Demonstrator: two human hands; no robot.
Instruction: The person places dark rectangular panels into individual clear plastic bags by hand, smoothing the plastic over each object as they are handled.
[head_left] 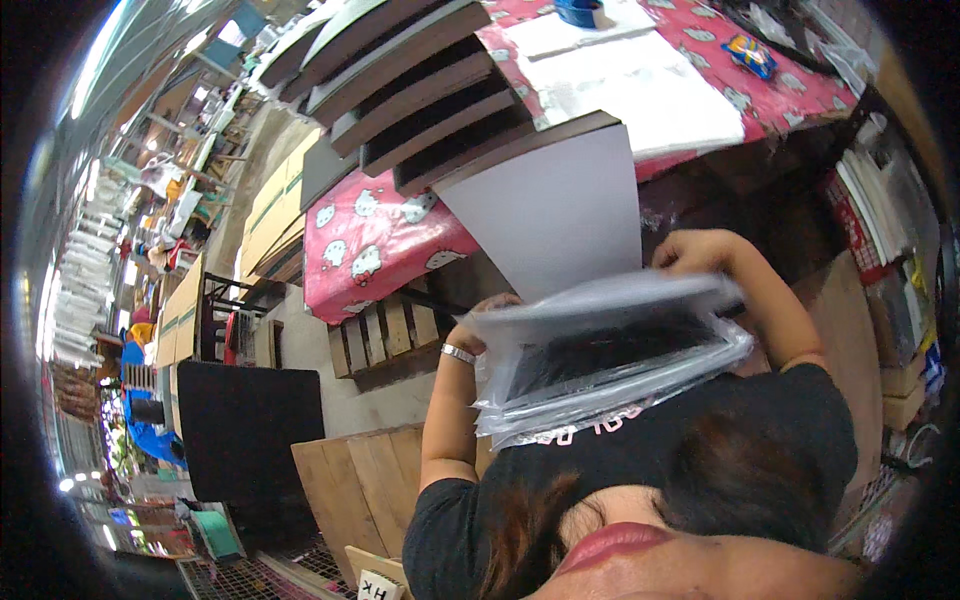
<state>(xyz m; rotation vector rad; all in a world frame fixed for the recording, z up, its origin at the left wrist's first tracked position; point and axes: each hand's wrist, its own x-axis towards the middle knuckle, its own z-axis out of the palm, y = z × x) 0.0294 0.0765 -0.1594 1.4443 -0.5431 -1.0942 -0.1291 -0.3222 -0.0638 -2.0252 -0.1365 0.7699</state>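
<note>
Starting at 9 o'clock, there's a flat matte black panel point(245, 425) standing upright, with rough pale wooden planks point(365, 490) just beside it toward 7 o'clock. Up from there a slatted wooden pallet point(385, 335) sits under the edge of a glossy red printed tablecloth point(370, 245) with white cartoon shapes on it. On top of that table, around 11 to 12 o'clock, there's a fanned stack of dark boards point(420, 90), thin and stiff-looking with brown edges, stepped like stairs. A big smooth white sheet point(560, 215) leans down from the stack toward the middle. Dead centre is the main thing: a clear crinkly plastic bag point(610, 365), shiny and wrinkled, with a flat dark rectangular board point(600, 355) partly inside it, held close against the person's chest. The left hand point(490, 310) is at the bag's left edge, a metal bracelet point(457, 353) on the wrist; the fingers are mostly hidden behind the plastic, so I can't tell how tight they are, but it looks to be gripping that edge. The right hand point(695, 252) is curled over the bag's top right corner, pinching the plastic there. Further right, at 3 o'clock, stacked papers or flat packs point(880, 225) stand on edge in a shelf. At 1 o'clock a small blue packet point(750, 55) lies on the red cloth.
</note>
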